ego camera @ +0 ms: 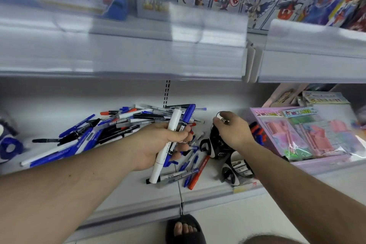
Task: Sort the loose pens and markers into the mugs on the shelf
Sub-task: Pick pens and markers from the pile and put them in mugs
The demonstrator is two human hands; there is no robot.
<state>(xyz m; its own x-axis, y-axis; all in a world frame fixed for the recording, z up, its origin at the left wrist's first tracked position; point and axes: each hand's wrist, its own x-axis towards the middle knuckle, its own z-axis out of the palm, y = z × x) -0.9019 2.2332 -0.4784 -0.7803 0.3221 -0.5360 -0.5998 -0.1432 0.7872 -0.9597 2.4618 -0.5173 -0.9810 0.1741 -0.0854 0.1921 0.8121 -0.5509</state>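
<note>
White retail shelving (198, 188) carries a loose pile of blue, black and red pens and markers (111, 127) at centre-left. Left hand (158, 144) is clamped round a bundle of markers including a thick white marker (168, 140), long axes near upright, tilted right at the top. Black-and-white ceramic mug (215, 144) stands just right of that bundle; the right hand (233, 130) covers its mouth, fingers pinching a small item, identity unclear. A second black-and-white mug (235, 170), nearer the shelf edge, holds several markers.

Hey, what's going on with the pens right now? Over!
Left hand grips a marker bundle. Right hand pinches something small over black-and-white mug. Loose pens still piled on shelf.
</note>
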